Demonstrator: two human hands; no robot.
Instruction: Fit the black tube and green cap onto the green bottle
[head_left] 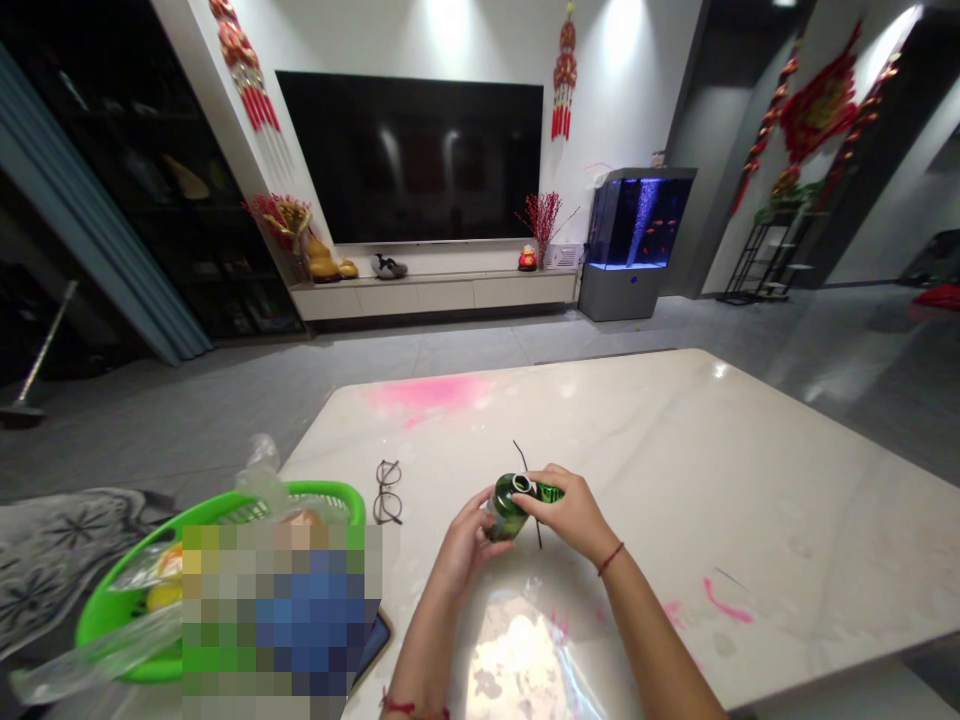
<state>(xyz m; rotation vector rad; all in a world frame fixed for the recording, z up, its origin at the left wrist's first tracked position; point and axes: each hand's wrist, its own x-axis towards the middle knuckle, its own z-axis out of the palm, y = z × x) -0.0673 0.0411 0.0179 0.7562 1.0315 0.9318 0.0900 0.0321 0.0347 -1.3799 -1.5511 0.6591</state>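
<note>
Over the table (pixel 750 460), my left hand (pixel 469 540) is wrapped round a small green bottle (pixel 506 510). The bottle tilts slightly, and the pale ring of its mouth faces up. My right hand (pixel 566 505) is closed on a green ridged piece (pixel 551 493) that looks like a cap, right beside the bottle's mouth. Its fingers also reach the rim, and they hide part of the piece. Thin dark lines show on the table behind and below the hands. To the left lies a pair of glasses (pixel 388 492) with dark frames.
A green basket (pixel 330 490) with plastic bags stands at the left; part of it is pixelated. A phone-like dark edge (pixel 375 640) shows beside it. Pink stains (pixel 431 392) mark the tabletop. Beyond are a television (pixel 420 160), a low cabinet (pixel 442 294) and a fish tank (pixel 637 225).
</note>
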